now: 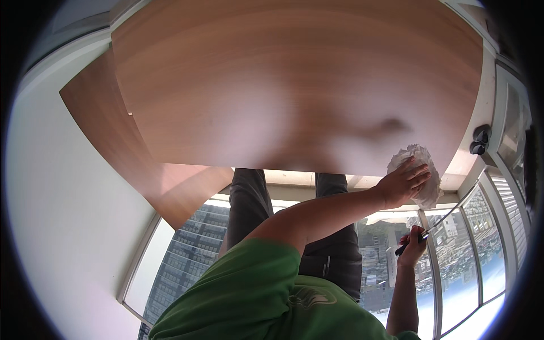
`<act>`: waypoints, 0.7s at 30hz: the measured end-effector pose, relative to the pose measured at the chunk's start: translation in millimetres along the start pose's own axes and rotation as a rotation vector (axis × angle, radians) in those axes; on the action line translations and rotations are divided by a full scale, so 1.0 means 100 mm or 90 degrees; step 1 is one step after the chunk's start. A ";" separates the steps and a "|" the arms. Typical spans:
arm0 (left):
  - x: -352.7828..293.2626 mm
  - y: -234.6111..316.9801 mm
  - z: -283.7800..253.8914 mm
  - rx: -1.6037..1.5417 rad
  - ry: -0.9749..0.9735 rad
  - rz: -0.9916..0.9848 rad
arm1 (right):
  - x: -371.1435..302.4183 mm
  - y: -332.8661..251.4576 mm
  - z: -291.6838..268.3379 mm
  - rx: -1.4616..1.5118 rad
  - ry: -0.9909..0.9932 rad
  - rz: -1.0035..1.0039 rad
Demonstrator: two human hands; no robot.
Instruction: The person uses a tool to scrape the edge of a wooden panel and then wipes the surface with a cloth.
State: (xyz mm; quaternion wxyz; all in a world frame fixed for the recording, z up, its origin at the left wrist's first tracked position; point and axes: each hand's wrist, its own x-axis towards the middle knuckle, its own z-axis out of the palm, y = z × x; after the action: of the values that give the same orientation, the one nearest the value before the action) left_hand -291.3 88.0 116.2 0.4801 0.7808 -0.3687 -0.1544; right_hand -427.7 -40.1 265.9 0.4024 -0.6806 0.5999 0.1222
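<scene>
Across my body reaches my left hand (405,184), its fingers bent over a crumpled white wad (433,184), thin and wrinkled like cloth or paper. The wad is at the table's near right edge; whether it rests on the tabletop I cannot tell. Lower down on the right, my right hand (412,246) is closed around the black handle of a tool with a long, thin shaft or blade (447,216). The shaft slants up to the right, and its tip is hard to make out against the window frame.
A large wood-grain table (294,85) spreads ahead, with a second wooden panel (102,107) at its left. A white wall (56,170) stands left. Dark shoes or similar objects (480,140) lie right of the table. Framed windows (453,243) are at the lower right.
</scene>
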 end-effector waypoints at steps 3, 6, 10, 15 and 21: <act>-0.43 -0.68 -0.16 0.204 -0.131 -0.128 | -0.04 -0.33 0.24 0.005 -0.039 -0.037; -1.38 -1.14 -0.56 0.327 -0.045 -0.043 | -0.15 -0.48 0.37 -0.072 -0.082 -0.089; -2.96 -1.42 -1.57 0.390 0.048 -0.242 | -0.33 -0.49 0.70 -0.137 -0.114 -0.106; -5.14 -1.79 -2.59 0.419 0.477 -0.976 | -0.63 -0.65 1.19 -0.162 -0.183 -0.150; -6.73 -1.74 -3.26 0.239 0.896 -1.125 | -1.35 -1.11 1.96 -0.250 -0.224 -0.260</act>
State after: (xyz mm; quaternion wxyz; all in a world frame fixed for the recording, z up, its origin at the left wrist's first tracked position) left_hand -481.3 829.0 50.0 0.1794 0.7395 0.6424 0.0911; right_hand -298.0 188.5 271.1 0.3772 -0.8199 0.3373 0.2678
